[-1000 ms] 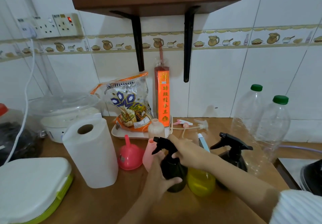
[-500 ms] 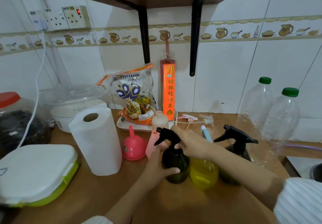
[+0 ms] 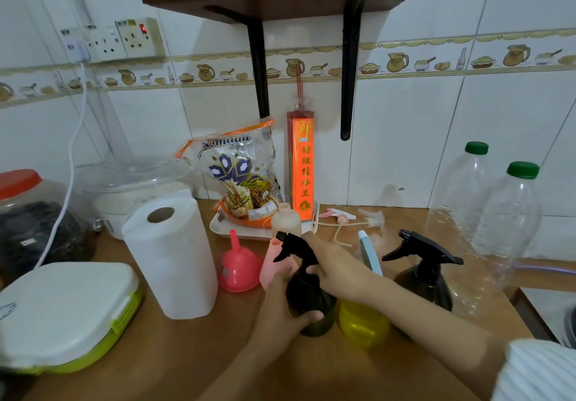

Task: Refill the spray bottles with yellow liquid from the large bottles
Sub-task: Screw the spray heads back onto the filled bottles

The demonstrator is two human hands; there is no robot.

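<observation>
Unmoved upright dark spray bottle [image 3: 307,294], nozzle leftward, both hands' fingers [image 3: 313,316] still wrapped around.

The table [image 3: 174,366] is smooth brown wood. The wall [image 3: 405,138] has shiny white tiles. The spray bottle [image 3: 307,301] is dark, shiny plastic. The two big bottles [image 3: 511,219] are clear plastic with green caps. The funnel [image 3: 238,265] is shiny pink plastic. The roll [image 3: 170,257] is soft white paper.

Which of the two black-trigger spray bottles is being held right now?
The nearer dark spray bottle: left hand grips its body, right hand its neck. The other black-trigger bottle stands untouched.
</observation>
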